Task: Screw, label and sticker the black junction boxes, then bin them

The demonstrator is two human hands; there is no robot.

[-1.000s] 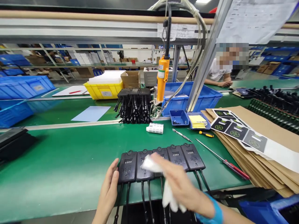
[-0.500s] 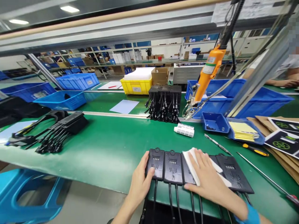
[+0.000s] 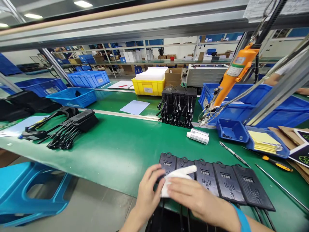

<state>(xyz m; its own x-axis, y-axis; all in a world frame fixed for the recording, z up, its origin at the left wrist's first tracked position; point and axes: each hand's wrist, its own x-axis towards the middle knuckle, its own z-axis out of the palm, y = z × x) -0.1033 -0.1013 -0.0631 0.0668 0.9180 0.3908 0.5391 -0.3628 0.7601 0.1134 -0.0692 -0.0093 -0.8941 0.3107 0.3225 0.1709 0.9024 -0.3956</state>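
A folded white cloth [image 3: 181,174] is bunched over the left end of a row of black controller boxes with small digit displays. My right hand [image 3: 193,195] is closed on the cloth, fingers pointing left. Beside it, my left hand [image 3: 150,188] has its fingers curled and its thumb at the cloth's left edge, by the leftmost box [image 3: 168,160]; its exact hold is partly hidden. The second box is mostly covered. Further right, the middle box [image 3: 206,177], another box [image 3: 228,183] and the rightmost box [image 3: 253,188] lie uncovered, cables hanging toward me.
Two white rolls [image 3: 198,137] lie behind the boxes. Tweezers [image 3: 235,154], a yellow-handled screwdriver [image 3: 277,163] and a long metal rod [image 3: 281,185] lie right. An orange electric screwdriver [image 3: 233,75] hangs above. Stacked black units [image 3: 178,93] stand behind; a blue stool [image 3: 31,193] is left.
My right hand has moved left with the cloth, from the middle boxes to the left end, uncovering the right-hand boxes. My left hand's fingers have curled in toward the cloth. The view has shifted slightly.
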